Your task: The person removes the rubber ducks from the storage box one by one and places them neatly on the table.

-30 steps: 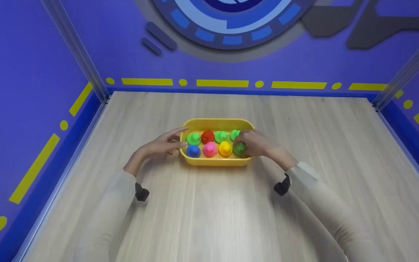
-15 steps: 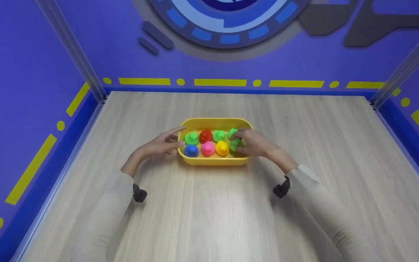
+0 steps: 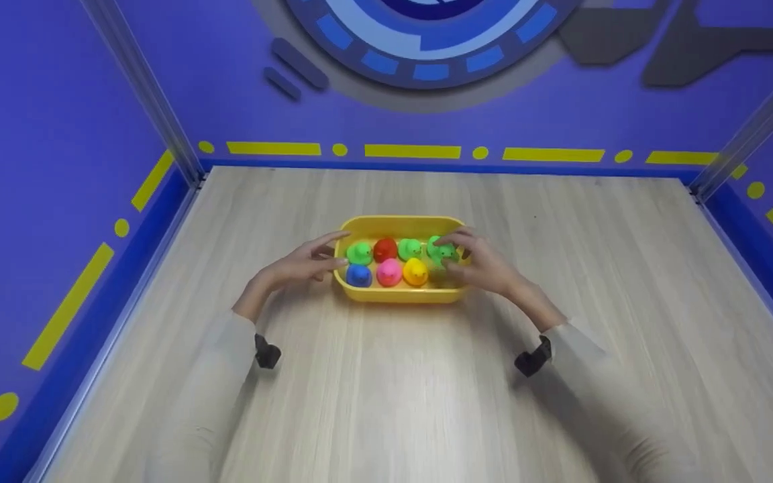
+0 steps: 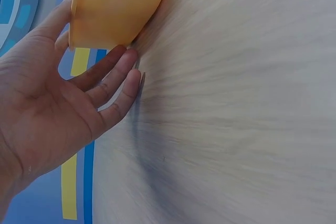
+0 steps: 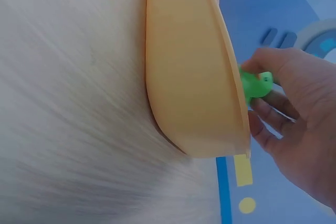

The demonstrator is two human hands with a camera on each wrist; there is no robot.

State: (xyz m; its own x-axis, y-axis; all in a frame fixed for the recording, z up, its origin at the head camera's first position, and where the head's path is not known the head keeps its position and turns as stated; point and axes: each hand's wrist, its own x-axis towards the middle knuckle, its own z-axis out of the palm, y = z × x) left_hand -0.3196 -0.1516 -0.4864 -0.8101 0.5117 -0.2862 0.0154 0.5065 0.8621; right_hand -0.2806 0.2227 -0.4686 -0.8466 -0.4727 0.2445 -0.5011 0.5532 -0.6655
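Observation:
A yellow tub [image 3: 400,295] with rounded corners holds several small toy ducks. My right hand [image 3: 484,265] reaches over its right end and pinches a green duck [image 5: 255,85] between thumb and fingers, above the rim in the right wrist view. In the head view this green duck [image 3: 443,253] overlaps another green one behind it. My left hand [image 3: 298,263] touches the tub's left end, thumb and index finger at the rim, the other fingers loosely extended along the outer wall in the left wrist view. Its nearest ducks are a green duck [image 3: 359,253] and a blue duck [image 3: 359,276].
A red duck [image 3: 385,249], a pink duck [image 3: 389,272] and a yellow duck [image 3: 415,272] sit mid-tub. The tub stands on a wood-grain table [image 3: 386,389]. Blue patterned panels [image 3: 413,124] enclose the back and sides. Each wrist wears a black camera mount [image 3: 266,352].
My right hand has raised the front right green duck from its place and tilted it toward the green one behind. My left hand stays at the tub's left end.

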